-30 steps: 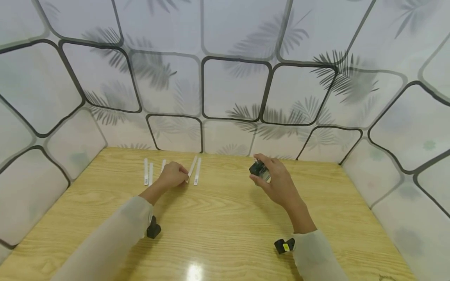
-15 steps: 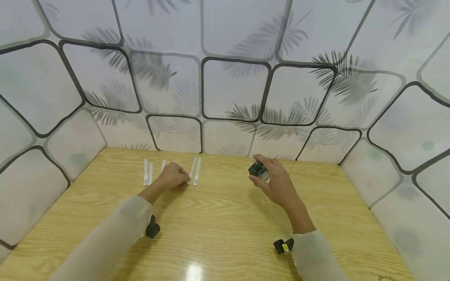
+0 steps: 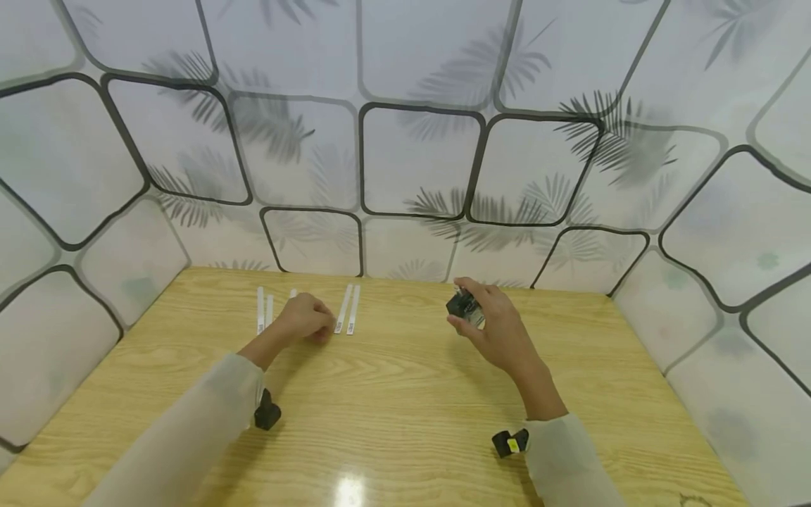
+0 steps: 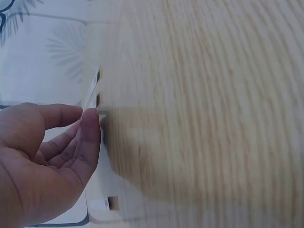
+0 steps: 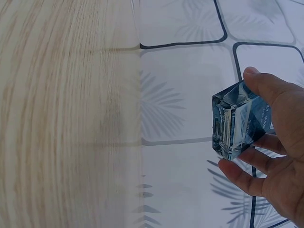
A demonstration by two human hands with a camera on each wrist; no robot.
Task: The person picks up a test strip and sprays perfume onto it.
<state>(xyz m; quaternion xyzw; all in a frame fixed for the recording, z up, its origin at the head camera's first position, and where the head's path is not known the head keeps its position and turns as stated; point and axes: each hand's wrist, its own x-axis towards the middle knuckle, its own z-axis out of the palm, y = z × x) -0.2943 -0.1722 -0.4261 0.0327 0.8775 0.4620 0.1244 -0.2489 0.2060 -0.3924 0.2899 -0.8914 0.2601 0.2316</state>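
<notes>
I judge that squaring the white strips [image 3: 343, 308] on the table [image 3: 405, 394] needs a light touch at one end, then a vertical lift, so neighbours are not dragged. My left hand [image 3: 307, 318] sits just beside a pair of strips, fingers loosely curled, tips close together, nothing visibly pinched. My right hand [image 3: 502, 328] reaches forward, fingers gripping the glass bottle [image 5: 240, 121] above the table, well apart from the strips.

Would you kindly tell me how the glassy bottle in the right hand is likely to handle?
The bottle is probably heavy for its size, given its thick-looking clear end. Its smooth, glossy faces may slip in the right hand. Its flat sides make rolling unlikely.
</notes>
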